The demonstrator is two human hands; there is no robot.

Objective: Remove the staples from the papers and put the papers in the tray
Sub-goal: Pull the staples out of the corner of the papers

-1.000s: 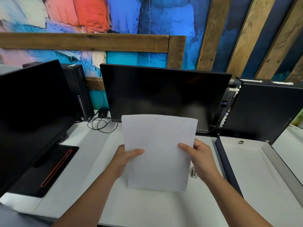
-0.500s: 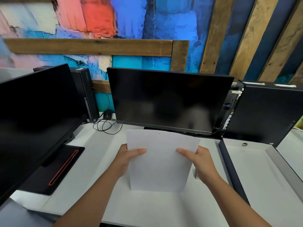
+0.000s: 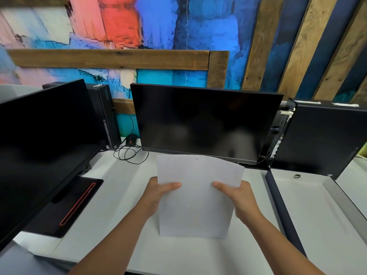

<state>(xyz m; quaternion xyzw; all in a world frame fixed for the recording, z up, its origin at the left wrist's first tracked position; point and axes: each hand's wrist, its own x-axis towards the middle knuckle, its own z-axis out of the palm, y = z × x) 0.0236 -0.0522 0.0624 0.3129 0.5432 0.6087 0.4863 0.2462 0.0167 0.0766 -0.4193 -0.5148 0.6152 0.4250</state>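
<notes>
I hold the white papers point(image 3: 196, 197) upright above the white desk, in front of the middle monitor. My left hand point(image 3: 158, 193) grips their left edge with the thumb across the front. My right hand point(image 3: 238, 197) grips the right edge the same way. Small dark marks show near the top edge of the front sheet. The tray point(image 3: 278, 205), a large shallow white box with a dark left wall and grey right wall, lies to the right of my right hand. It holds a small ring at its far end.
A dark monitor point(image 3: 204, 124) stands straight ahead and another monitor point(image 3: 43, 139) at the left, with its black base point(image 3: 67, 203) on the desk. A black computer case point(image 3: 325, 135) stands behind the tray. A coiled cable point(image 3: 129, 153) lies at the back left.
The papers and both hands sit lower in the view and closer to the desk than a second ago, as the view tilted upward. Both grips are unchanged.
</notes>
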